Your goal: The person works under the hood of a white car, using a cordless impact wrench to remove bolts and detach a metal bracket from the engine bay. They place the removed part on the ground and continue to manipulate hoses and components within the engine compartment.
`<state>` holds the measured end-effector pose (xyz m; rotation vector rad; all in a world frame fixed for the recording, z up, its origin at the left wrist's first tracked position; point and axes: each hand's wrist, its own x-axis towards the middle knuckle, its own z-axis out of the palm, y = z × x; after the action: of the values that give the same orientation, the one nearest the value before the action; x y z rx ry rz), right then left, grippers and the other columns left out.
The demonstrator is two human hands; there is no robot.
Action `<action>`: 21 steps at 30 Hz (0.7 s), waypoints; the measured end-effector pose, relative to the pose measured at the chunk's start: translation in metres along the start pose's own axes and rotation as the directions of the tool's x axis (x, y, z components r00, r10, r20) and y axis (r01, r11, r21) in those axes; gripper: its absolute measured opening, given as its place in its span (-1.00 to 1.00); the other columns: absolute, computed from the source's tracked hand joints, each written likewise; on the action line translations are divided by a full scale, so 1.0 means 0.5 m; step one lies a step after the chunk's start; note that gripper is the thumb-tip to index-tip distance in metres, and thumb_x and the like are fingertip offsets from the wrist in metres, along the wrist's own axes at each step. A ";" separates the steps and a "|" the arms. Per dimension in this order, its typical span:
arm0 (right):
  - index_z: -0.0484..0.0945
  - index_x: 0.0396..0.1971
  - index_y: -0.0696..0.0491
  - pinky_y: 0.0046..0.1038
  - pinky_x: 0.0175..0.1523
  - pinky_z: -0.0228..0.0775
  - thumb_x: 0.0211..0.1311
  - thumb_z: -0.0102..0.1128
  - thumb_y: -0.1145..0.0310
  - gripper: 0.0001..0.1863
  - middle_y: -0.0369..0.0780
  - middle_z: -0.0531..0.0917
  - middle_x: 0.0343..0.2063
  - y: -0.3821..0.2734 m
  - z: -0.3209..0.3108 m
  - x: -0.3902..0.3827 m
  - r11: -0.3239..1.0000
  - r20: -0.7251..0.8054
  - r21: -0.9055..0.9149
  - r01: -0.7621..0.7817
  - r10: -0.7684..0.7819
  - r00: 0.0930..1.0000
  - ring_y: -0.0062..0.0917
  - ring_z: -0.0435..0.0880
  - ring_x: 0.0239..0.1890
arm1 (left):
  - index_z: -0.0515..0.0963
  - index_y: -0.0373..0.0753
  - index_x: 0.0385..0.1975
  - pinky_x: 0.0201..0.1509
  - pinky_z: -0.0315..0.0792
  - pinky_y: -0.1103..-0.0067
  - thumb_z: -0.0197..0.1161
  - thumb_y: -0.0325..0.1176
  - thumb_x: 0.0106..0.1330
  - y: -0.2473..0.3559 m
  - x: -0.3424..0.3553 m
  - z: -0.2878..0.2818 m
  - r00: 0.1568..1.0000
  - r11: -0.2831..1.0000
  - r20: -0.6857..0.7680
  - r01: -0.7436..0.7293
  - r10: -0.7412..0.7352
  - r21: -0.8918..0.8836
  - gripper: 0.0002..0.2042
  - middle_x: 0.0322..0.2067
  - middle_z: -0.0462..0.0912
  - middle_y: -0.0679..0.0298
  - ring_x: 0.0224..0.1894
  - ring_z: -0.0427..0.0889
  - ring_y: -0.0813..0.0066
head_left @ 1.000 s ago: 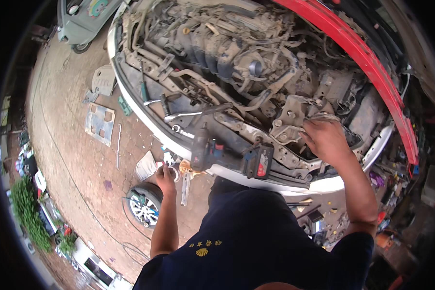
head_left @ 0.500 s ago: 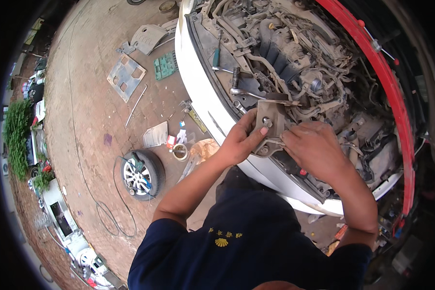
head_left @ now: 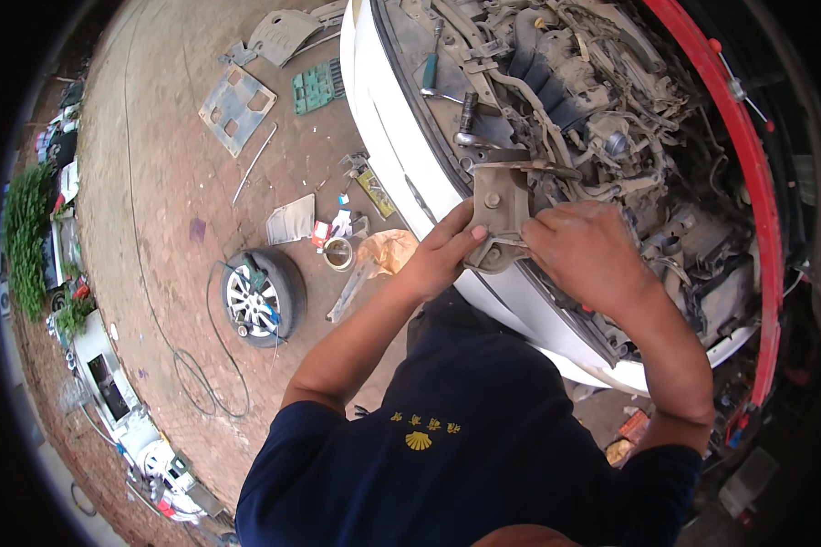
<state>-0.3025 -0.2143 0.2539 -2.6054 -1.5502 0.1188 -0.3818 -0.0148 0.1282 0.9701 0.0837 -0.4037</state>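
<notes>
A dusty metal mounting bracket (head_left: 502, 202) is held between my two hands, over the front edge of the open engine bay (head_left: 602, 118). My left hand (head_left: 442, 248) grips its left side, with the thumb on the lower part of the face. The fingers of my right hand (head_left: 586, 251) are closed on its lower right edge; their tips are partly hidden. A round bolt head or stud shows in the middle of the bracket's face. Just beyond it, a ratchet wrench (head_left: 483, 141) lies on the car's front panel, and farther off is a green-handled screwdriver (head_left: 431, 71).
The white bumper (head_left: 401, 155) curves in front of me, and a red bar (head_left: 748, 173) bounds the right side. On the ground at left are a wheel (head_left: 265, 299), a green tool case (head_left: 317, 88), a flat panel (head_left: 237, 108), a cup (head_left: 337, 253) and a looped hose (head_left: 192, 369).
The bracket has been turned in my hands, so its face and upper flange sit differently. My left thumb has moved off the bolt area. The whole view has shifted slightly.
</notes>
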 end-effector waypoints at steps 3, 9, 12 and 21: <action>0.55 -0.46 0.03 -0.33 -0.24 0.56 0.03 0.20 0.44 -0.95 -0.26 0.66 -0.49 0.001 0.005 -0.004 1.000 0.012 0.010 -0.005 0.005 1.000 -0.36 0.74 -0.35 | 0.07 -0.46 0.45 0.40 0.24 0.43 0.07 -0.10 0.51 -0.001 -0.005 -0.002 0.998 0.983 0.032 -0.063 0.058 0.170 -0.31 0.28 0.40 0.06 0.30 0.40 0.32; 0.55 -0.47 0.04 -0.30 -0.24 0.56 0.04 0.20 0.45 -0.96 -0.24 0.66 -0.49 0.002 -0.001 -0.013 0.996 -0.008 0.077 0.042 -0.042 0.999 -0.33 0.74 -0.35 | 0.10 -0.47 0.43 0.40 0.25 0.47 0.05 -0.13 0.55 0.013 -0.006 -0.004 0.992 0.937 0.087 -0.116 0.092 0.329 -0.36 0.27 0.42 0.05 0.31 0.39 0.36; 0.55 -0.47 0.05 -0.29 -0.24 0.56 0.05 0.19 0.45 -0.97 -0.22 0.66 -0.50 0.001 -0.001 -0.014 0.996 0.000 0.078 0.034 -0.034 0.999 -0.33 0.74 -0.34 | 0.08 -0.50 0.44 0.42 0.21 0.45 0.01 -0.11 0.53 0.005 -0.002 0.010 0.995 0.970 0.047 -0.092 0.084 0.224 -0.33 0.28 0.40 0.03 0.33 0.37 0.32; 0.53 -0.49 0.05 -0.27 -0.24 0.55 0.06 0.20 0.42 -0.95 -0.23 0.65 -0.51 -0.004 -0.010 -0.023 0.997 0.012 0.080 0.015 -0.016 1.000 -0.32 0.73 -0.34 | 0.07 -0.48 0.44 0.43 0.21 0.45 0.07 -0.17 0.53 -0.004 -0.022 0.010 0.983 0.946 0.075 -0.180 0.166 0.270 -0.35 0.30 0.39 0.03 0.35 0.36 0.33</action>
<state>-0.3091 -0.2236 0.2593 -2.5354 -1.5364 0.1921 -0.3935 -0.0167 0.1320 1.2310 -0.1078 -0.2814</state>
